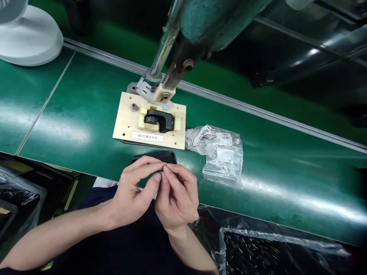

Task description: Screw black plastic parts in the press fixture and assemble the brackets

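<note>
My left hand (136, 191) and my right hand (179, 194) meet fingertip to fingertip over the bench's front edge. Between their tips is a tiny dark piece (164, 166), too small to name, pinched in the right fingers; the left fingertips touch at the same spot. Just behind the hands lies a black tray (169, 156), partly hidden by them. Farther back, a cream fixture plate (123, 122) with a printed label holds a curved black plastic part (160, 116) in its nest.
A green press-like arm (218, 23) with a metal rod (163, 49) stands over the fixture. Clear plastic bags (223, 156) with labels lie right of it. A white round base (31, 38) is at the far left. Below right, a plastic-lined bin (249, 248) contains many small dark parts.
</note>
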Demonstrator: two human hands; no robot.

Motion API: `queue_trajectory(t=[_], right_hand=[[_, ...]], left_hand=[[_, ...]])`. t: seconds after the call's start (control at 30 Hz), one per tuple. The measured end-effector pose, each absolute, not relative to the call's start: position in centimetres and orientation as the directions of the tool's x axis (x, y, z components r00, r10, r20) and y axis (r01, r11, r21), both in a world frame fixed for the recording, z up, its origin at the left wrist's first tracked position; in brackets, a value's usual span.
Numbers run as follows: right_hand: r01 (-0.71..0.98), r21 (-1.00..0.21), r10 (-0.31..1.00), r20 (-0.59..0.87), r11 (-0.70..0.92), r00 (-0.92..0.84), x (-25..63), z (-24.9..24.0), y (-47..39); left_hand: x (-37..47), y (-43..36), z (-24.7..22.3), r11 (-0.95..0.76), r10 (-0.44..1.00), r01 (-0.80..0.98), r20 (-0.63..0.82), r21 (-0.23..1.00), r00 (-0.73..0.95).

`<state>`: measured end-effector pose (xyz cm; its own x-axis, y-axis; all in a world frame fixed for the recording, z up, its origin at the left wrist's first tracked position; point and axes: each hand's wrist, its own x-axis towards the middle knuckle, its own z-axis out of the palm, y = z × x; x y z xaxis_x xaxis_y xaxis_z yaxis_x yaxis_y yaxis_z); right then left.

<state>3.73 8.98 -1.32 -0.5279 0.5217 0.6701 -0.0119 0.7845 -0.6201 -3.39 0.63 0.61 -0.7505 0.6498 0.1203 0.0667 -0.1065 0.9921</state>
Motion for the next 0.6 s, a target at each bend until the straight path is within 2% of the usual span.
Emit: queue_trajectory(t=[0.2, 0.33, 0.43, 0.5, 0.6], right_hand=[[-0.011, -0.651, 0.516, 0.612, 0.759, -0.600, 3.5, -0.8, 8.3], [-0.065, -0.740, 0.556, 0.557, 0.670, -0.617, 3.4, -0.9, 8.7], [-0.058, -0.835, 0.622, 0.452, 0.547, -0.640, 3.2, -0.9, 9.1], [-0.056, -0.856, 0.615, 0.413, 0.513, -0.672, 3.1, -0.8, 9.4], [-0.061, -0.766, 0.544, 0.508, 0.640, -0.668, 3.0, -0.7, 9.8]], left_hand=[[-4.3, 0.5, 0.4, -0.178, 0.609, -0.261, -0.102, 0.949, -0.787], [-4.6, 0.7, 0.3, -0.189, 0.607, -0.395, -0.210, 0.899, -0.767], [-4.6, 0.7, 0.3, -0.177, 0.623, -0.411, -0.222, 0.894, -0.750], [-4.6, 0.7, 0.4, -0.146, 0.629, -0.386, -0.216, 0.911, -0.747], [-4.7, 0.6, 0.5, -0.095, 0.640, -0.333, -0.199, 0.938, -0.742]])
